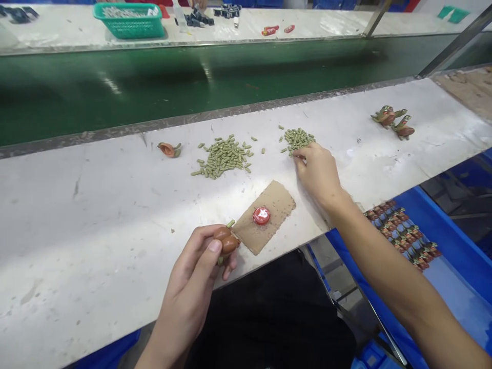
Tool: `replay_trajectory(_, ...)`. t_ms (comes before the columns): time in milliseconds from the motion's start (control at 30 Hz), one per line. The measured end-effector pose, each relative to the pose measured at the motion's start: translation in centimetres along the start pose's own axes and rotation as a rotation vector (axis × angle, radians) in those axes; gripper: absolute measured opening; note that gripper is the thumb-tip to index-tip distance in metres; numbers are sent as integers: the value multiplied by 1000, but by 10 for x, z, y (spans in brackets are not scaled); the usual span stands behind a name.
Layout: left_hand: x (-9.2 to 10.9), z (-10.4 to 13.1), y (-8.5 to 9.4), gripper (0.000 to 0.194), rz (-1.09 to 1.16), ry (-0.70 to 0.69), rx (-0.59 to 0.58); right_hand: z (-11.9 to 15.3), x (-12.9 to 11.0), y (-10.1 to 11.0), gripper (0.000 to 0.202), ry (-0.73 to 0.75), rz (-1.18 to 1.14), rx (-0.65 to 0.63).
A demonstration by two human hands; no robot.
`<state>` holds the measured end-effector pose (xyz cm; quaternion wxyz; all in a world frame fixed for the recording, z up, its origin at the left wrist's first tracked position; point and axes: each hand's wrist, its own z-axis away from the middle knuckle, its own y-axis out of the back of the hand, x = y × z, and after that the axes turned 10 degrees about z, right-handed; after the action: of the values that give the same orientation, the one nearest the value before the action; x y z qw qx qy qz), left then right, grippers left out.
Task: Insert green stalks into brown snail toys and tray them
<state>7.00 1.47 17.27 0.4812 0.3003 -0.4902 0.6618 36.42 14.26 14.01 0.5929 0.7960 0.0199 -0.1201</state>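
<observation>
My left hand (196, 271) is closed around a brown and green toy figure (226, 240), held just left of a piece of cardboard (274, 202). A short green peg sticks up from the figure's top. On the cardboard sits a red bottle cap (261, 215) with a shiny, whitish middle. My right hand (317, 169) reaches to the near edge of the smaller pile of green pegs (298, 137). Its thumb and fingertips are pinched together there; whatever is between them is too small to make out. A larger pile of green pegs (225, 158) lies to the left.
A loose figure part (169, 149) lies left of the piles. Several figures (392, 120) stand at the right. Below the table edge, a blue crate (457, 266) holds rows of figures. Behind runs a green conveyor belt (246, 72), with a green basket (130, 25) beyond.
</observation>
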Motion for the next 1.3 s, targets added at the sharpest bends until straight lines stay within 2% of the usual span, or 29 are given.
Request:
replay_trajectory(133, 2, 0, 2, 23, 22, 24, 20, 0, 1, 1, 25, -35, 16, -28)
replay_trajectory(233, 6, -2, 3, 33, 68, 129, 18, 10, -1, 11, 17, -31, 0, -42)
replay_trajectory(300, 7, -3, 4, 40, 87, 166, -17, 26, -8, 25, 13, 33, -122, -33)
replay_trajectory(367, 5, -4, 5, 40, 60, 119, -62, 49, -21, 43, 9, 119, -335, -56)
replay_trajectory(467, -1, -7, 3, 38, 12, 41, -108, 87, -44, 70, 8, 224, -609, -198)
replay_trajectory(567, -6, -9, -3, 35, 47, 61, -176, 113, -61, 83, 10, 280, -777, -319)
replay_trajectory(667, -9, -11, -9, 30, 82, 93, -237, 121, -67, 79, 11, 238, -902, -393)
replay_trajectory(733, -10, -12, -12, 29, 93, 102, -235, 122, -66, 72, 11, 178, -962, -421)
replay_trajectory(833, -13, -13, -13, 32, 98, 93, -203, 123, -66, 64, 8, -13, -1131, -455)
replay_trajectory(900, -16, -12, -14, 32, 105, 63, -166, 126, -69, 61, 17, -156, -1273, -480)
replay_trajectory(1033, -24, -8, -19, 29, 148, -7, -77, 132, -74, 56, 16, -285, -1399, -496)
replay_trajectory(1167, -26, -6, -23, 30, 108, -49, -40, 132, -75, 54, 13, -295, -1369, -452)
replay_trajectory(1300, -21, -3, -22, 32, -58, -68, -5, 125, -69, 62, 8, -145, -1162, -452)
